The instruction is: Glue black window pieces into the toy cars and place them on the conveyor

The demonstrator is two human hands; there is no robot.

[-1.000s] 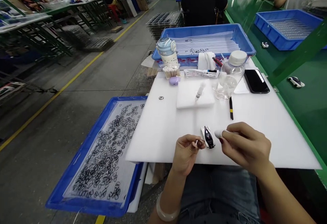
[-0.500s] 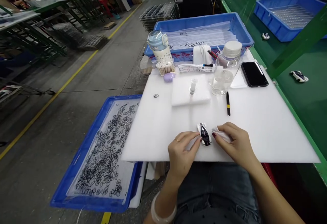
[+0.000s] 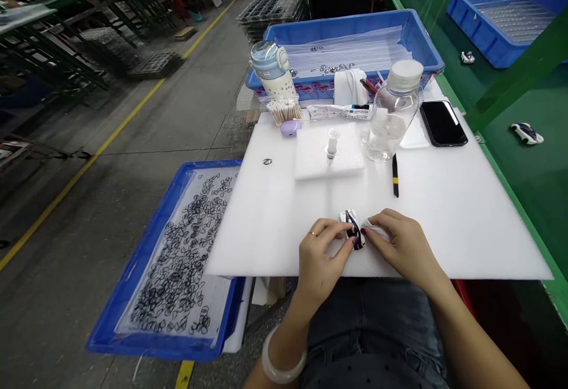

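Thin gold-coloured ring (image 3: 313, 233) on left hand (image 3: 322, 261). Pale, smooth bangle (image 3: 268, 360) round left wrist. Dark red nail polish (image 3: 363, 231). Forearms sleeveless. Faded dark-blue jeans (image 3: 377, 318), seams showing.

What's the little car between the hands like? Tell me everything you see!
The toy car has a shiny white body with a glossy dark panel along the middle. It looks hard, but I can't tell if it's plastic or metal. It sits upright on the white board, near the person's edge. Fingers of the left hand touch it and partly hide it. The right hand is close beside it with a white cloth.
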